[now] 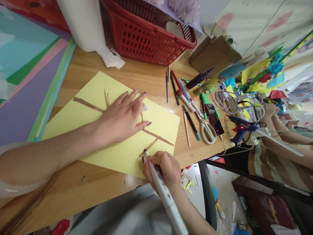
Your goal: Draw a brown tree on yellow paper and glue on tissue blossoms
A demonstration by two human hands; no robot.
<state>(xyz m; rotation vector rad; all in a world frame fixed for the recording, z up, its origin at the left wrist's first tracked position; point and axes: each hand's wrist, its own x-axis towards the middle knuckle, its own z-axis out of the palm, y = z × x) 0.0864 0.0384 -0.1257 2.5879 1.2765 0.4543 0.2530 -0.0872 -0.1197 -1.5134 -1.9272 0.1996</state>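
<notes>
A sheet of yellow paper [95, 88] lies slantwise on the wooden table, with brown branch-like strokes [88, 104] drawn across it. My left hand [124, 114] rests flat on the sheet with its fingers apart, covering the middle of the drawing. A small pale scrap [145, 108] shows beside its fingers. Wrapped around a white marker [162, 189], my right hand [163, 166] is at the sheet's near edge. The marker's dark tip touches the paper at the end of a short brown stroke.
Behind the sheet stand a red basket [146, 39] and a white paper roll [83, 26]. Coloured paper [31, 88] is stacked at left. Pens, scissors [207, 130], a phone [213, 119] and a blue glue gun [242, 127] lie at right. Another person's arms [283, 127] are at far right.
</notes>
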